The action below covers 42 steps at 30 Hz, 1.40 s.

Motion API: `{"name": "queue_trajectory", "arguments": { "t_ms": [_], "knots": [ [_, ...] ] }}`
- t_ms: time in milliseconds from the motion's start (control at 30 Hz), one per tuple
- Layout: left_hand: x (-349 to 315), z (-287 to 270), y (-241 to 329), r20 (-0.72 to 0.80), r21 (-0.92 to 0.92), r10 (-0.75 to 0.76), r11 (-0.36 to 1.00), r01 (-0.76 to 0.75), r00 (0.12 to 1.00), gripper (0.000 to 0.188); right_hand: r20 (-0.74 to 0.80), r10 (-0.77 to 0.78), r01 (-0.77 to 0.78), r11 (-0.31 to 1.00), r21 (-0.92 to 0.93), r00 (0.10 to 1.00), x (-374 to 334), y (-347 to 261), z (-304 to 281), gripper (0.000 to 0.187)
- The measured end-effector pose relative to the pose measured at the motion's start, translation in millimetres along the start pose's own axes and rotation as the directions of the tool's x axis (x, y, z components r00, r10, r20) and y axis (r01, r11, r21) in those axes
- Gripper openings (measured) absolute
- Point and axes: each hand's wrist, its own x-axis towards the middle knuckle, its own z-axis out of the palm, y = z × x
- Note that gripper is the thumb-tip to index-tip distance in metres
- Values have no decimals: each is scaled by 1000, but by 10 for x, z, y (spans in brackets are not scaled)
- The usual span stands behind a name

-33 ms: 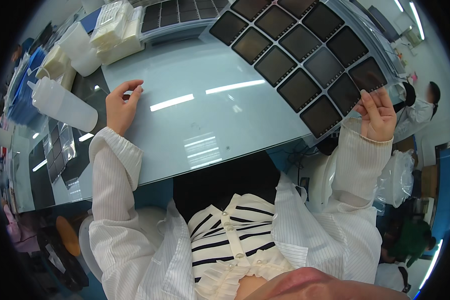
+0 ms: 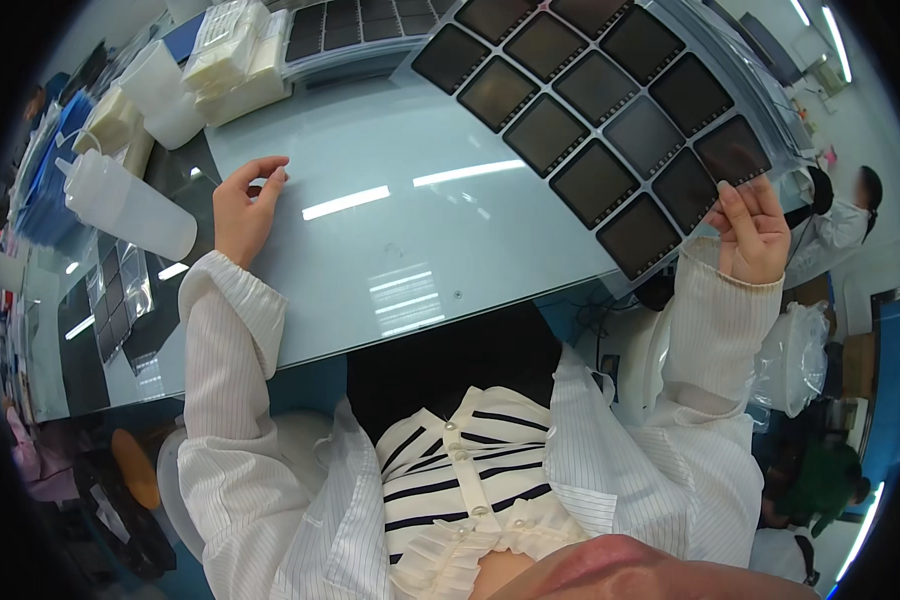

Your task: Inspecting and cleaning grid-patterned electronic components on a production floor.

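Only the right hand [image 2: 755, 235] holds the gridded sheet [image 2: 598, 128].

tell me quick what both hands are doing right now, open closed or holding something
Left hand: partly open, fingers loosely curled, nothing visible in it.
Right hand: closed, thumb and fingers pinching the sheet of dark square panels.

Dark brown-grey gridded sheet [image 2: 610, 130], pale blue tabletop [image 2: 335, 265], white pinstriped coat [image 2: 650, 470], dark-striped cream top [image 2: 435, 485]

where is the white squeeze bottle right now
In the head view, the squeeze bottle is on the left part of the table, just left of the person's left hand.
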Motion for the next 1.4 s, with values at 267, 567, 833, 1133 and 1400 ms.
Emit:
{"name": "queue_trajectory", "arguments": {
  "t_ms": [267,567,833,1133,1400],
  "knots": [
    [35,7,127,226,-541,-131,807,237,965,58,40,404,-405,904,139,914,-495,401,829,34],
    [-48,-44,134,229,-417,-115,885,205,966,32,139,559,-570,820,53,817,-1046,483,1244,34],
    [-42,-65,86,240,-224,1,973,54,971,28,600,505,-316,861,-399,620,-553,308,898,15],
    [0,-48,123,186,-246,65,969,-18,980,25,550,170,97,901,-422,818,284,1509,1900,42],
    [-40,-9,199,177,-249,-8,967,53,984,23,459,34,140,930,-340,888,116,1217,2268,42]
  ]
}}
